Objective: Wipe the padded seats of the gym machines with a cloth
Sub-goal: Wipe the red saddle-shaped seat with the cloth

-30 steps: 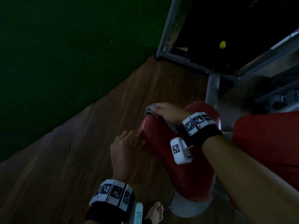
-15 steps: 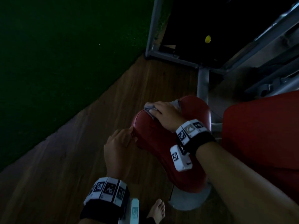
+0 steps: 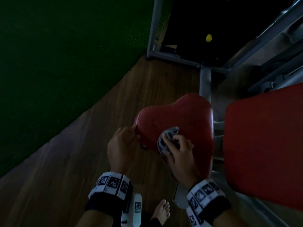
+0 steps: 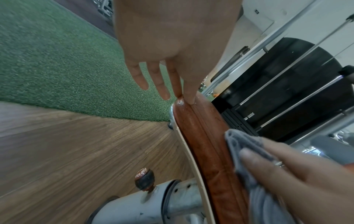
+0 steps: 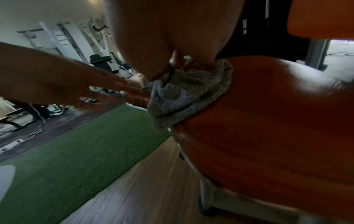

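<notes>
A red padded seat (image 3: 185, 117) stands on a grey post over the wood floor. My right hand (image 3: 173, 141) grips a bunched grey cloth (image 3: 165, 140) and presses it on the near left part of the seat top. In the right wrist view the cloth (image 5: 187, 94) hangs over the seat (image 5: 268, 121) edge under my right hand (image 5: 178, 63). My left hand (image 3: 131, 133) touches the seat's left edge. The left wrist view shows the left hand (image 4: 172, 94) with straight fingers, tips on the seat (image 4: 203, 144) rim, beside the cloth (image 4: 243, 145).
A red back pad (image 3: 262, 145) stands right of the seat. Behind are the grey frame (image 3: 205, 79) and a black weight stack with a yellow pin (image 3: 208, 38). Green turf (image 3: 65, 63) lies left. A knob (image 4: 144, 179) juts from the seat post. My bare foot (image 3: 161, 210) is below.
My right hand has drawn the cloth from the seat's far tip back toward the near left side. The left hand stays on the seat's left edge.
</notes>
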Tool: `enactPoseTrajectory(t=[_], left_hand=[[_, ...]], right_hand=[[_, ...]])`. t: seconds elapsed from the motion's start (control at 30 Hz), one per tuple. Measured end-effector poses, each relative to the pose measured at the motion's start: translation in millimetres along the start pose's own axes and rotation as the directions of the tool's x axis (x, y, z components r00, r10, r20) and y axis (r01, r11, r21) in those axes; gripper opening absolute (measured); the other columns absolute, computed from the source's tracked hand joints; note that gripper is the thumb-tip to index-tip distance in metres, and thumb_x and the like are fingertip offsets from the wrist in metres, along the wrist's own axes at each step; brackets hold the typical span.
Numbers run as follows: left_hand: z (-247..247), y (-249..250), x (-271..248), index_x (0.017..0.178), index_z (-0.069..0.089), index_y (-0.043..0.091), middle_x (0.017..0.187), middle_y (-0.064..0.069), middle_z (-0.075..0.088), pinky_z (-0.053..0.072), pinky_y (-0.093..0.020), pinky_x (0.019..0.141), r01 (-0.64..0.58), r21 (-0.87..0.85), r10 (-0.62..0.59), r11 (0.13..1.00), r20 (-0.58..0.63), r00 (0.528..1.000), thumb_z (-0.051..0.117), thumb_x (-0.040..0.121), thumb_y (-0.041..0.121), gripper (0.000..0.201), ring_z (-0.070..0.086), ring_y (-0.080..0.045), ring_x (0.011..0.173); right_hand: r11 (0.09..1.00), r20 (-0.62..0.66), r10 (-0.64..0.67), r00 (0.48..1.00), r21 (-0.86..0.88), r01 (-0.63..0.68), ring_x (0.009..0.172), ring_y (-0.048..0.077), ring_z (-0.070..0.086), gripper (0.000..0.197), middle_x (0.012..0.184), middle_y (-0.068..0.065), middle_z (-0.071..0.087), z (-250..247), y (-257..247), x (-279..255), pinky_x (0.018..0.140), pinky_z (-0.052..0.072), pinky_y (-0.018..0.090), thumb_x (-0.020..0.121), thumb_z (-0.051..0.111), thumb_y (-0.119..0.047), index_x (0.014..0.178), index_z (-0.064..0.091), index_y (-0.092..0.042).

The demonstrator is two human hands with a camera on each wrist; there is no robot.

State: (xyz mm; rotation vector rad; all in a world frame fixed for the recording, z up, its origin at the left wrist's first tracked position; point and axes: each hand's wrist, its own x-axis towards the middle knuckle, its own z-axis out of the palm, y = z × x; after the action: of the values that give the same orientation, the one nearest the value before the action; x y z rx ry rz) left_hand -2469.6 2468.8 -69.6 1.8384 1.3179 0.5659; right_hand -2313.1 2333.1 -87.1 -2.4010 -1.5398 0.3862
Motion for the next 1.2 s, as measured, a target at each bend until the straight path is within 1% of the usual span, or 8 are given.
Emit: enactPoseTrajectory(t=[0.1,0.23,0.37,0.47,0.7,0.87,1.07,1.2], left_hand=[[1,-2,1,0.096,0.067,0.031,0.087,0.011,0.061,0.052,-0.035,0.064,-0.021,0.006,0.021,1.0,-0.011,1.0,0.058,0.085,0.042,0.018,0.058,-0.002,0.073],[-1,-3,1,0.085,0.061,0.034,0.082,0.009,0.059,0.05,-0.034,0.06,-0.055,0.029,0.055,0.998,-0.002,0.998,0.048,0.081,0.054,0.024,0.055,-0.002,0.067],[-1,-3,1,0.094,0.068,0.028,0.085,0.01,0.06,0.047,-0.028,0.059,-0.048,0.039,0.048,0.998,0.005,0.999,0.06,0.084,0.046,0.022,0.058,-0.006,0.07],[0,-10,4,0.099,0.069,0.027,0.09,0.011,0.061,0.052,-0.032,0.062,0.008,0.053,-0.009,0.999,0.03,1.0,0.067,0.087,0.036,0.015,0.061,-0.006,0.073],[-2,-5,2,0.093,0.064,0.033,0.088,0.011,0.06,0.052,-0.034,0.065,-0.016,0.011,0.016,1.0,0.025,1.0,0.067,0.088,0.03,0.006,0.058,-0.001,0.073],[1,-11,3,0.103,0.067,0.031,0.09,0.013,0.059,0.054,-0.035,0.065,0.004,0.03,-0.004,1.0,0.014,1.0,0.066,0.088,0.034,0.016,0.057,0.002,0.074],[0,-7,3,0.101,0.065,0.031,0.091,0.014,0.058,0.049,-0.025,0.063,-0.028,0.025,0.027,0.999,0.018,0.999,0.068,0.087,0.026,0.016,0.055,0.004,0.074],[-1,-8,3,0.1,0.068,0.027,0.088,0.013,0.059,0.047,-0.023,0.061,-0.033,0.029,0.033,0.999,0.013,0.999,0.07,0.086,0.027,0.014,0.057,0.001,0.073]], right_hand=[[0.999,0.007,0.031,0.999,-0.03,-0.031,0.107,0.023,0.046,0.054,0.123,0.002,0.041,1,-11,2,0.085,0.049,0.039,0.092,0.034,-0.045,0.141,0.047,-0.028],[0.999,0.011,0.038,0.999,-0.015,-0.038,0.109,0.021,0.044,0.05,0.123,0.002,0.04,-4,-18,28,0.088,0.045,0.034,0.097,0.037,-0.043,0.144,0.041,-0.028],[0.999,0.008,0.038,0.999,-0.027,-0.038,0.107,0.021,0.044,0.051,0.121,0.003,0.04,-4,-15,26,0.087,0.049,0.036,0.095,0.051,-0.036,0.144,0.041,-0.028],[0.995,0.021,-0.01,1.0,-0.104,0.012,0.101,0.02,0.046,0.055,0.115,0.001,0.041,0,-13,11,0.081,0.051,0.033,0.092,0.056,-0.036,0.144,0.042,-0.026],[0.999,-0.018,0.034,0.999,-0.023,-0.034,0.104,0.02,0.044,0.05,0.116,0.003,0.04,-5,-14,38,0.087,0.047,0.03,0.095,0.047,-0.037,0.143,0.045,-0.024],[0.993,0.042,0.02,0.999,-0.118,-0.015,0.1,0.021,0.047,0.054,0.117,0.005,0.044,-3,-18,7,0.082,0.051,0.033,0.093,0.045,-0.038,0.145,0.04,-0.025],[0.997,0.051,0.073,0.996,-0.01,-0.073,0.108,0.019,0.041,0.051,0.121,0.001,0.037,-9,-18,40,0.089,0.05,0.038,0.096,0.041,-0.04,0.145,0.039,-0.029],[0.998,0.016,0.057,0.998,-0.042,-0.057,0.104,0.022,0.045,0.052,0.117,0.002,0.039,-6,-18,32,0.085,0.049,0.04,0.093,0.053,-0.033,0.143,0.041,-0.032]])
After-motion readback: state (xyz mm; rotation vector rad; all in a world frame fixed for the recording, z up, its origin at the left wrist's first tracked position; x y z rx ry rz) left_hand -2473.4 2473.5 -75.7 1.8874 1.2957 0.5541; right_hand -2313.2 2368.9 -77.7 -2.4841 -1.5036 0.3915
